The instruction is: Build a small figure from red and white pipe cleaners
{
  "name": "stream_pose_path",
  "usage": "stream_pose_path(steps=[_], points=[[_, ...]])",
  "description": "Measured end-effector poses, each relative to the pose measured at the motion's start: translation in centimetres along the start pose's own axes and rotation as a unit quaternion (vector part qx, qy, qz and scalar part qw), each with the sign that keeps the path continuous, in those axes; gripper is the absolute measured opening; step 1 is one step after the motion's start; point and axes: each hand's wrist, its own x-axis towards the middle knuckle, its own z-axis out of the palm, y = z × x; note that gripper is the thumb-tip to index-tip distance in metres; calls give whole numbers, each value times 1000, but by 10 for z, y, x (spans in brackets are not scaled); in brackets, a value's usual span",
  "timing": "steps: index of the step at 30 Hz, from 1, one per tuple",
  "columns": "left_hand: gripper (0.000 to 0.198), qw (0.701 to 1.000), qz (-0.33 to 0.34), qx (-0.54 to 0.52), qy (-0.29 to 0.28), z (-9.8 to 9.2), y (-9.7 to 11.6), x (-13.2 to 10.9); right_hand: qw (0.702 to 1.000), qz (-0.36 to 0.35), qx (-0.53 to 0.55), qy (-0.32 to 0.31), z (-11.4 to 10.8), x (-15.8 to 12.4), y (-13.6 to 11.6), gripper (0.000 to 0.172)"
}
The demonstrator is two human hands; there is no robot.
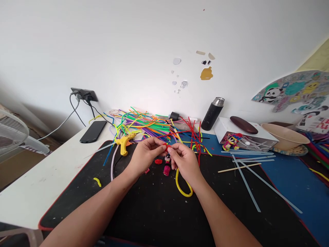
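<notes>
My left hand point(147, 151) and my right hand point(183, 159) meet over the black desk mat point(144, 209), both pinching a small red pipe cleaner piece point(167, 147) between their fingertips. A long red strand runs from it up to the right. Just below the hands lie a red coiled disc point(158, 161) and a small pink and black figure point(167, 168). A yellow pipe cleaner loop point(183, 188) lies under my right wrist. Behind the hands is a pile of coloured pipe cleaners point(146, 125).
A yellow glue gun point(123, 143) lies left of the hands, a black phone point(93, 131) beyond it. At the right are clear glue sticks point(246, 181), a wooden stick point(239, 167), a white box point(244, 137), a black flask point(212, 114), a beige bowl point(285, 135). A fan point(12, 133) stands far left.
</notes>
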Motion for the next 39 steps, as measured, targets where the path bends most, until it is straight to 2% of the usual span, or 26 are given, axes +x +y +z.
stream_pose_path(steps=[5,10,15,19,24,32,39], points=[[33,997,7,72,-7,-3,2,-2,997,-22,-73,-8,-2,-1,-2,26],[27,995,12,98,-22,-6,4,-3,997,-9,-77,-26,-2,-1,-5,26],[29,996,7,78,-40,-7,7,-3,998,4,-48,-40,-3,0,-3,26],[30,995,-2,79,-55,-9,6,0,997,1,-67,-47,-3,1,-1,23],[35,993,-48,46,-98,-14,3,4,996,2,-64,-68,-3,1,-2,25],[31,991,-51,46,-112,-14,12,0,994,41,-15,-104,-7,1,-1,31],[38,993,-73,-17,-92,-13,0,5,994,59,22,-88,-7,0,-1,35]])
